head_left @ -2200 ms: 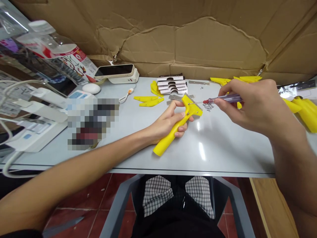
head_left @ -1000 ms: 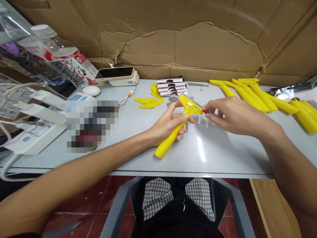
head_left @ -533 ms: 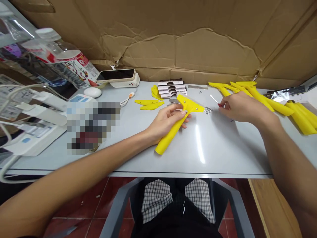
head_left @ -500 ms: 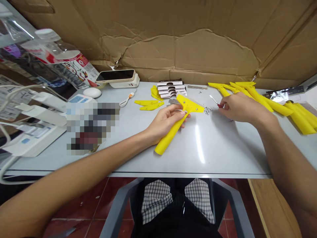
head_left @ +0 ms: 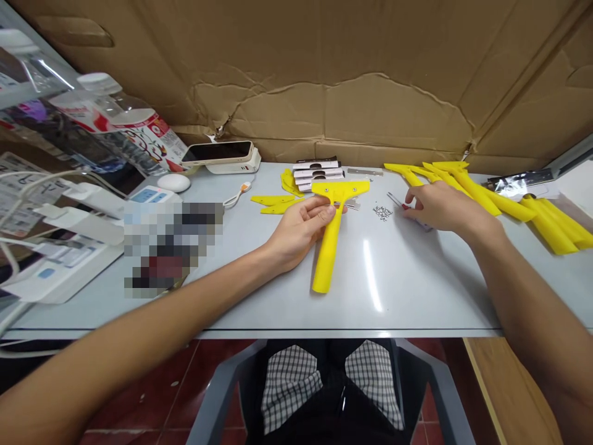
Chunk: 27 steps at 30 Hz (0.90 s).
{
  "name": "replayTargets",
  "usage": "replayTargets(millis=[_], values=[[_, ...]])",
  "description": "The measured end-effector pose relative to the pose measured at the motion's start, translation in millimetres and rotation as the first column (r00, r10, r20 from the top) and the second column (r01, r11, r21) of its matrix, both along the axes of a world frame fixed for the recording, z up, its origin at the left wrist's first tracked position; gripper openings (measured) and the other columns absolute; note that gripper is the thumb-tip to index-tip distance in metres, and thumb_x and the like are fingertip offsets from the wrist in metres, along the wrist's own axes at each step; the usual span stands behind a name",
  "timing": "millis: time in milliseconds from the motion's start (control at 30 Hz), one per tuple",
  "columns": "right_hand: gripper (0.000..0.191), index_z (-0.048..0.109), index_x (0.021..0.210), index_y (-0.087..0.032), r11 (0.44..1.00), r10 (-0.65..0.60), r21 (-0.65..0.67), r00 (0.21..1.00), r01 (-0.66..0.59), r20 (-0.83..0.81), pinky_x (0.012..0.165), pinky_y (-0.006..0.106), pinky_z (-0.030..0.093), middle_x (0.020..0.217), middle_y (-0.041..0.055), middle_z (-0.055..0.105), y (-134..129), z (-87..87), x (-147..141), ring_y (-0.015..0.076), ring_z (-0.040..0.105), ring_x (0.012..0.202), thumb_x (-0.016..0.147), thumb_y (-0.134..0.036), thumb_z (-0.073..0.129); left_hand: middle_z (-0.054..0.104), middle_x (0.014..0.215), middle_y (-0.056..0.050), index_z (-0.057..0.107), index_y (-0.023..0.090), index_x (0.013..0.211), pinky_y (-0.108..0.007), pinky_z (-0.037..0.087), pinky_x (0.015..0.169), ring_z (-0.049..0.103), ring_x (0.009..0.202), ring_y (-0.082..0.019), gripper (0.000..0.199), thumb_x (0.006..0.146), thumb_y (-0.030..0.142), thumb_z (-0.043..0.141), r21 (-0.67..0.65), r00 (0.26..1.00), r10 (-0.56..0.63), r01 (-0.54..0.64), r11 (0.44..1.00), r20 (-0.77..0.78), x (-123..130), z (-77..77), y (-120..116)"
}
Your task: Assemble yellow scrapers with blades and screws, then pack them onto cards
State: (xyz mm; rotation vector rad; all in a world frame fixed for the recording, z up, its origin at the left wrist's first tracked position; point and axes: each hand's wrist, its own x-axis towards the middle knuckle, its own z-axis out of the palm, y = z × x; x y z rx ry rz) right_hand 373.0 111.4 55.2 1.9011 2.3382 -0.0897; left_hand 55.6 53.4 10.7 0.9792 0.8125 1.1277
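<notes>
My left hand (head_left: 301, 232) is closed around the neck of a yellow plastic scraper (head_left: 330, 241), a T-shaped piece with a hollow-looking handle and two screws in its head. Its handle points down toward the table's front edge. To the right, my right hand (head_left: 433, 207) is closed on a small screwdriver (head_left: 397, 200) with a red handle, its shaft pointing up and left. A pile of small screws (head_left: 382, 213) lies on the table between the hands. Behind the scraper's neck, a thin metal blade (head_left: 353, 204) partly shows.
Flat yellow plates (head_left: 273, 203) and stacked blade packs (head_left: 317, 174) lie behind my left hand. More yellow scraper handles (head_left: 486, 190) lie at the right. A phone (head_left: 217, 152), plastic bottles (head_left: 143, 136) and a power strip (head_left: 60, 266) stand at the left. A cardboard sheet (head_left: 347, 105) stands behind.
The scraper has turned in my left hand, its handle swinging from slanting left to nearly upright. My right hand still holds the screwdriver near the screws. The whole view has shifted slightly.
</notes>
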Motion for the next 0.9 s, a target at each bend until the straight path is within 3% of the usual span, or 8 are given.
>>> replayTargets(millis=[333,433,533,600,667,767,833,900], values=[[0.043,0.074,0.132,-0.025,0.998,-0.047,-0.048,0.999,0.048,0.02,0.07,0.046,0.053,0.112,0.0162,0.073,-6.8,3.3,-8.2,0.0333,0.071,0.087,0.097,-0.049,0.067,0.082,0.112,-0.016,0.068,0.016,0.11,-0.042,0.057,0.092,0.075,0.111,-0.03,0.051,0.077,0.038,0.1,-0.045,1.0,0.013,-0.014,0.999,-0.007,1.1,-3.4,2.0],[0.052,0.072,0.138,-0.025,0.999,-0.044,-0.016,0.998,0.045,0.035,0.07,0.047,0.053,0.115,0.0159,0.075,-7.4,4.7,-7.6,0.0353,0.071,0.09,0.097,-0.056,0.065,0.082,0.111,-0.016,0.068,0.016,0.109,-0.04,0.056,0.09,0.074,0.11,-0.029,0.052,0.076,0.039,0.101,-0.041,1.0,0.015,-0.016,0.999,-0.019,0.6,-4.0,2.1],[0.052,0.073,0.136,-0.023,0.994,-0.025,0.105,0.999,0.021,0.038,0.073,0.047,0.052,0.116,0.015,0.078,-13.7,11.4,-14.2,0.0381,0.072,0.098,0.097,-0.056,0.064,0.082,0.109,-0.015,0.069,0.016,0.109,-0.04,0.057,0.09,0.074,0.111,-0.029,0.054,0.074,0.042,0.102,-0.041,1.0,0.017,-0.018,0.999,-0.023,0.4,-4.0,1.5],[0.042,0.077,0.125,-0.021,0.979,0.018,0.203,0.998,-0.004,-0.064,0.074,0.045,0.05,0.111,0.0136,0.08,-23.8,17.3,-26.9,0.036,0.072,0.098,0.099,-0.052,0.063,0.082,0.111,-0.015,0.071,0.016,0.112,-0.04,0.058,0.089,0.075,0.109,-0.029,0.056,0.074,0.044,0.101,-0.018,0.999,0.006,-0.007,1.0,-0.031,0.5,-3.7,1.1],[0.034,0.079,0.106,-0.021,0.977,0.107,0.21,0.954,-0.047,-0.281,0.073,0.041,0.048,0.098,0.0112,0.081,-39.1,20.9,-46.0,0.0292,0.072,0.086,0.102,-0.05,0.061,0.081,0.115,-0.014,0.073,0.017,0.116,-0.041,0.058,0.087,0.075,0.107,-0.029,0.056,0.076,0.046,0.1,0.022,0.999,-0.014,0.015,1.0,-0.042,0.5,-3.2,0.9],[0.036,0.077,0.094,-0.021,0.977,0.198,0.054,0.792,-0.205,-0.578,0.072,0.037,0.048,0.088,0.008,0.08,-66.6,17.9,-79.3,0.0221,0.071,0.077,0.104,-0.052,0.062,0.08,0.116,-0.014,0.075,0.017,0.115,-0.039,0.058,0.081,0.075,0.103,-0.029,0.054,0.077,0.048,0.099,0.071,0.998,-0.022,0.027,0.997,-0.064,0.3,-2.7,1.2],[0.036,0.076,0.096,-0.021,0.961,0.14,-0.081,0.714,-0.266,-0.686,0.07,0.035,0.049,0.091,0.0056,0.08,-82.1,11.4,-97.5,0.0192,0.071,0.077,0.102,-0.054,0.064,0.08,0.114,-0.014,0.075,0.017,0.113,-0.038,0.058,0.078,0.075,0.1,-0.028,0.056,0.073,0.048,0.101,0.078,0.997,-0.015,0.022,0.997,-0.077,0.1,-2.5,1.4],[0.034,0.074,0.098,-0.021,0.948,0.057,-0.176,0.688,-0.264,-0.724,0.067,0.034,0.049,0.088,0.0035,0.079,-91.6,4.1,-109.1,0.0173,0.07,0.072,0.099,-0.054,0.069,0.081,0.115,-0.014,0.072,0.018,0.113,-0.038,0.058,0.078,0.075,0.1,-0.029,0.061,0.07,0.047,0.103,0.071,0.997,-0.013,0.019,0.997,-0.08,0.0,-2.6,1.3]])
